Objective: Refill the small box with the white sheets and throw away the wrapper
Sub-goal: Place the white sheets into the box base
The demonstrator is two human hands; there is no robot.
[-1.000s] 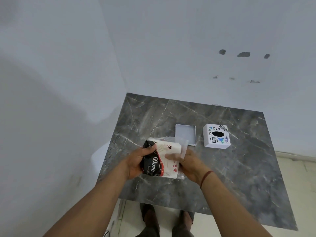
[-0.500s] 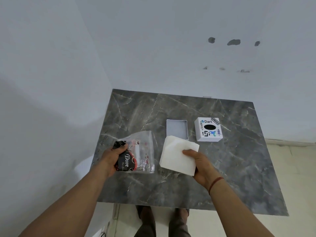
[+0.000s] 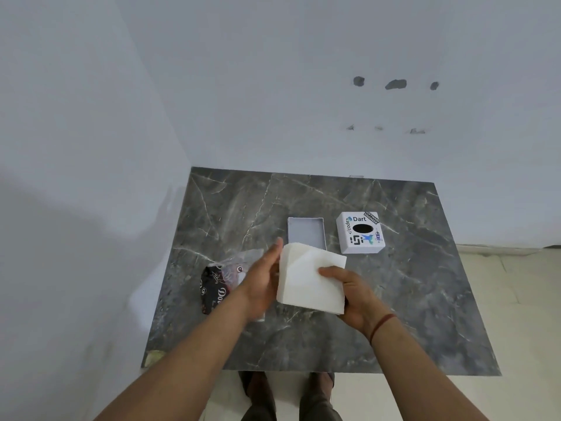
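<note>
A stack of white sheets (image 3: pixel 309 278) hangs just above the table, between my two hands. My right hand (image 3: pixel 355 296) grips its right side, thumb on top. My left hand (image 3: pixel 262 281) lies flat against the stack's left edge, fingers straight. The empty clear-and-black wrapper (image 3: pixel 217 284) lies on the table to the left, partly hidden by my left wrist. The small box's open grey base (image 3: pixel 306 233) sits just beyond the stack. Its white lid (image 3: pixel 360 233), with stickers and an oval hole, stands to the right of the base.
The dark grey marble table (image 3: pixel 425 299) stands in a corner, with white walls at the left and the back. A pale tiled floor (image 3: pixel 516 299) lies beyond its right edge. My feet show below the near edge.
My left hand has let go of the wrapper, which now lies on the table, and has moved right to the stack's edge. My right hand still holds the sheets.
</note>
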